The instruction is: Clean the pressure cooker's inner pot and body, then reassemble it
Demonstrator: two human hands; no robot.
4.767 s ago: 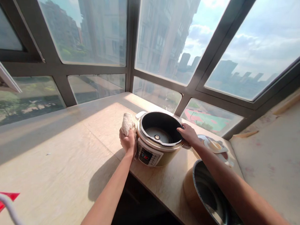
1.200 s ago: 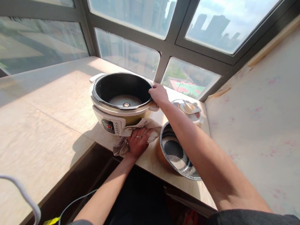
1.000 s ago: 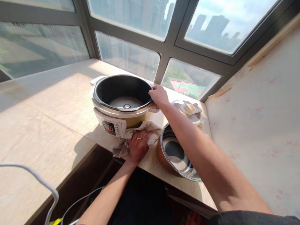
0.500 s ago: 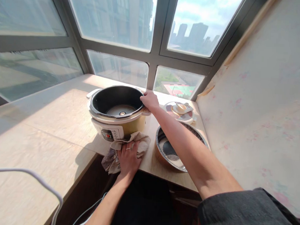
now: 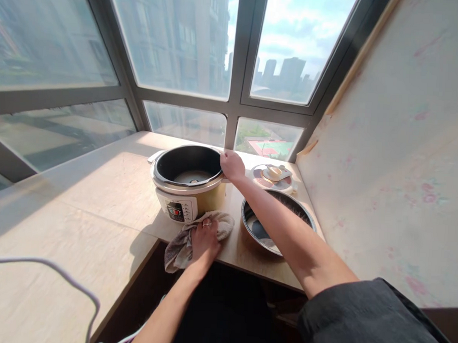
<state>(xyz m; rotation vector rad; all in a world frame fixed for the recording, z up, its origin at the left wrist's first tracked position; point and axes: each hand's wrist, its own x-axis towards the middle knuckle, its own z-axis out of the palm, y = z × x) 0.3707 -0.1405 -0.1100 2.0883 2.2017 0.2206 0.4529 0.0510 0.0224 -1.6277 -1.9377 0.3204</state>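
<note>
An electric pressure cooker body (image 5: 208,198), gold with a white control panel and no lid, stands on the wooden surface near the windows. Its dark inside is visible from above. My right hand (image 5: 232,165) is closed on its right rim, by the side handle; the fingertips are partly hidden. In front of the cooker, my left hand (image 5: 205,243) presses a crumpled beige and grey cloth (image 5: 178,247) against its lower front, fingers bent over the fabric. The removed inner pot (image 5: 262,243) sits to the right, beneath my right forearm.
Behind the inner pot lies a round lid (image 5: 272,176) with a cream handle. A white cable (image 5: 63,273) loops over the wooden surface (image 5: 78,235) at left. Windows (image 5: 185,121) close off the back, and a papered wall (image 5: 383,198) bounds the right.
The view has tilted upward a little, so the cooker sits lower and further right in it. Both hands keep nearly the same places on the cooker and cloth.
</note>
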